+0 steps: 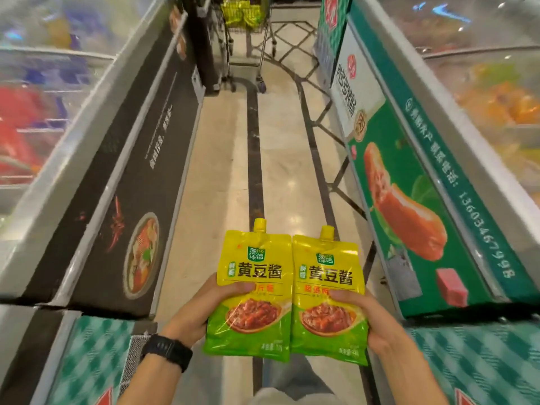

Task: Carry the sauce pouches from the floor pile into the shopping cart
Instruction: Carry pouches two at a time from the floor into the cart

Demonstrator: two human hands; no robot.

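Observation:
Two yellow-green sauce pouches with spout caps are held upright side by side in front of me. My left hand (201, 305) grips the left pouch (252, 276) at its lower left edge; a black watch sits on that wrist. My right hand (371, 320) grips the right pouch (327, 287) at its lower right edge. The shopping cart (247, 27) stands far ahead at the end of the aisle, with several yellow pouches (242, 10) inside it. The floor pile is not in view.
I stand in a narrow aisle of beige tiled floor (222, 176). A chest freezer with a black printed side (140, 171) lines the left; a green-sided freezer (415, 200) lines the right. Both have glass lids.

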